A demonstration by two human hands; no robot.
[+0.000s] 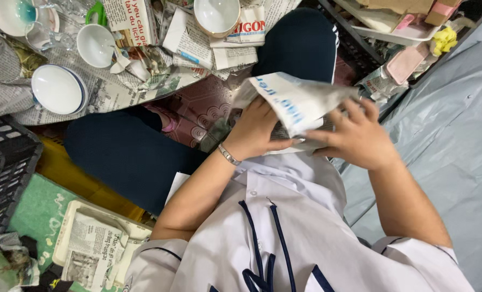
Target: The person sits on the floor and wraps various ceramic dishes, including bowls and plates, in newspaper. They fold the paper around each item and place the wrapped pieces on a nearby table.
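Observation:
Both my hands hold a bundle wrapped in newspaper (297, 103) above my lap. My left hand (257, 132), with a metal bracelet at the wrist, grips the bundle's left underside. On the right side, my right hand (354, 141) presses the paper with its fingers spread over the fold. What is inside the wrapping is hidden. I sit in dark trousers (127, 157) and a white shirt with dark trim.
White bowls (58, 88) (96, 45) (216, 15) and spoons lie on spread newspapers at the upper left. A black crate (3, 173) stands at the left, a tray lined with newspaper (95, 246) at the lower left. A grey sheet (451, 135) covers the right; cluttered trays sit at the upper right.

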